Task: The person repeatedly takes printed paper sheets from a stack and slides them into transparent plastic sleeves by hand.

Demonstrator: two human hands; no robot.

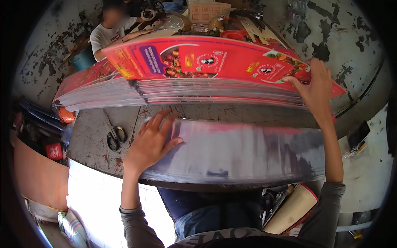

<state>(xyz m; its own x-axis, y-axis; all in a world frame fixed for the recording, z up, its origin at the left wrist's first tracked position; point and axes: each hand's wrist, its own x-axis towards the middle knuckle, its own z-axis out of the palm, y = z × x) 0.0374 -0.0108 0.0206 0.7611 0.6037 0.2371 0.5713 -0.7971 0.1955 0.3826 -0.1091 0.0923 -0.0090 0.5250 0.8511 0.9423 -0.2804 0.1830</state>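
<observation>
My right hand (316, 84) pinches the right end of a long red printed sheet (244, 62) between thumb and fingers. Food pictures and panda logos cover the sheet, which is tilted up on its long edge above a stack of packed sheets (206, 91). Closer to me lies a glossy pile of clear plastic sleeves (252, 153). My left hand (151, 142) rests with fingers spread on the left end of that pile, holding nothing.
Black-handled scissors (116, 135) lie on the worn dark table (91, 132), left of my left hand. Another red stack (84, 84) sits at the back left. Across the table is a person (111, 35) in a white shirt, near a tape roll (148, 15) and a red bowl (234, 34).
</observation>
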